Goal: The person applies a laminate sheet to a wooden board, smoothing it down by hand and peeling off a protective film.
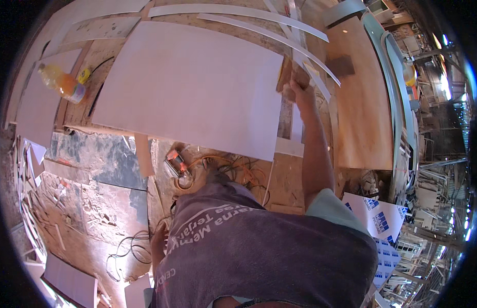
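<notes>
My right hand (301, 87) grips a wooden block (285, 72) at the right edge of a large pale rectangular board (192, 87), which lies on the workbench. Thin white strips (264, 16) lie beyond the board and beside that hand. My left hand (158, 239) hangs low by my body, partly hidden by my dark shirt; its fingers are not clear. An orange-and-silver power tool (177, 163) sits on the floor below the board's near edge, among cables beside my foot.
A bottle of orange liquid (61, 82) and a yellow tape measure (84, 75) lie on the left. A brown wooden panel (361, 118) is at the right, with curved green strips past it. Offcuts, printed sheets (374, 215) and loose cables (125, 254) surround me.
</notes>
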Available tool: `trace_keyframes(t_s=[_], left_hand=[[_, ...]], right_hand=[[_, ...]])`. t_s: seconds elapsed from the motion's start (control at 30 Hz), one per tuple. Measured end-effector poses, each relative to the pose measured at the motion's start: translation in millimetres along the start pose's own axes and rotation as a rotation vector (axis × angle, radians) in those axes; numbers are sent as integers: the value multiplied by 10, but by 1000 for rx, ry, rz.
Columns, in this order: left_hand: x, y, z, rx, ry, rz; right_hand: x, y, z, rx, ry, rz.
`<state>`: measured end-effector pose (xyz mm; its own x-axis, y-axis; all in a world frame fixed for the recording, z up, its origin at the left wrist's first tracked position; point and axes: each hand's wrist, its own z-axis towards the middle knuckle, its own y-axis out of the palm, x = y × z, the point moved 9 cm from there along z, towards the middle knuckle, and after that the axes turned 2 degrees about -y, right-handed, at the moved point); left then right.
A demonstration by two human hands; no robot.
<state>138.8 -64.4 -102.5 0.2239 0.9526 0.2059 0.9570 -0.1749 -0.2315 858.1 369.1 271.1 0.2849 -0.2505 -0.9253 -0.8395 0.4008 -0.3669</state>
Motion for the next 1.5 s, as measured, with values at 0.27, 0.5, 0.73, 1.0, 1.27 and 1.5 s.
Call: trace_keyframes(t_s=[0.27,0.5,0.73,1.0,1.27,1.5], left_hand=[[549,736,-578,-45,-56,-66],[552,1023,-904,-41,-135,-112],[694,1161,-901,-59,-156,-121],[758,1200,-883,-94,-157,-113],[780,1192,-748,-154,-155,-96],[733,1204,-408,-301,-148,-130]], right_hand=[[197,432,1940,-39,-254,-1085],[405,702,2446,-112,-361,-1238],[523,614,2627,-174,-204,-1264],[558,649,2524,-77,-292,-1307],[586,693,2129,-361,-176,-1205],[428,716,1084,-436,-186,-1327]])
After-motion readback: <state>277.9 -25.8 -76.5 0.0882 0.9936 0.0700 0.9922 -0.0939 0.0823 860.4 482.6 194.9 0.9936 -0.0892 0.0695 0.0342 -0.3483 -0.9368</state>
